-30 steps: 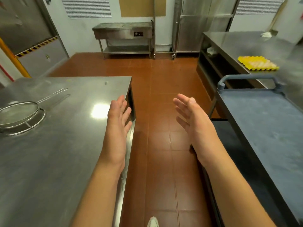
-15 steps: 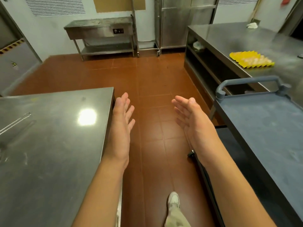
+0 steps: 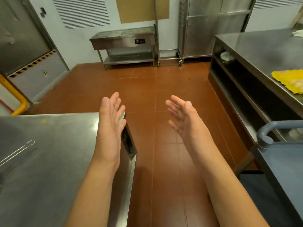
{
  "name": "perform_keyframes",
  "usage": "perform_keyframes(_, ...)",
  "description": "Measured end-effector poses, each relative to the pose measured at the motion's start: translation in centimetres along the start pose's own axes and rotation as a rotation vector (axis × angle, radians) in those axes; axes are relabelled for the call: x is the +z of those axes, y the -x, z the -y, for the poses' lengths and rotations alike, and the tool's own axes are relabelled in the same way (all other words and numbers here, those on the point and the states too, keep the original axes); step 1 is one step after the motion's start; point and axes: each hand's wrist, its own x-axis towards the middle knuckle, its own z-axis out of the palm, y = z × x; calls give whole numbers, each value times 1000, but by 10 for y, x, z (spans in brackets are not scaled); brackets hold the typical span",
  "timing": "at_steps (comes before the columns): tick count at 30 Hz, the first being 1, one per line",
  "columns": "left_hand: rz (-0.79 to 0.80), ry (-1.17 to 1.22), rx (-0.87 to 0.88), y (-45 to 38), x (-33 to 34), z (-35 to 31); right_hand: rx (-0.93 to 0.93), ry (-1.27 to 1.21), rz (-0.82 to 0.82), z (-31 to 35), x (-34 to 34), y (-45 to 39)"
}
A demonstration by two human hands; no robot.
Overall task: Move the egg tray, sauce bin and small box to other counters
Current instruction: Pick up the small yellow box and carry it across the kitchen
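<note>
Yellow egg tray [image 3: 290, 81], rust-red tiled floor [image 3: 147, 89], grey cart [image 3: 283, 163], black/yellow hazard stripe on door [image 3: 32, 63].

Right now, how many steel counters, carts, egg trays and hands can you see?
Steel counters: 3
Grey carts: 1
Yellow egg trays: 1
Hands: 2, left hand, right hand, both empty
Total: 7

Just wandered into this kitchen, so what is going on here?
A person stands between steel counters with both hands out and empty: left hand and right hand, fingers straight. The yellow egg tray lies on the counter to the right, untouched. A grey cart stands nearer.
</note>
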Motion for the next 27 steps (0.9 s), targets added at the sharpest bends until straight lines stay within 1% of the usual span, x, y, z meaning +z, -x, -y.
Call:
perform_keyframes(3,-11,11,-45,-47,1,19,39,-3,-15,-12,2,-51)
perform_keyframes(7,14,32,-61,-124,0,41,43,54,-66,-21,8,-127)
perform_keyframes(10,36,65,-82,-176,6,50,41,92,-85,-19,12,-177)
perform_keyframes(13,91,64,-81,-228,17,58,20,133,-122,-21,14,-221)
perform_keyframes(17,135,70,-90,-285,33,65,60,172,-114,-27,5,-267)
perform_keyframes(21,154,63,-112,-352,56,84,82,173,-137,-41,-13,-334)
perform_keyframes(24,120,45,-112,-402,74,99,100,168,-93,-51,-30,-392)
perform_keyframes(27,90,16,-90,-453,92,106,104,185,-6,-54,-41,-454)
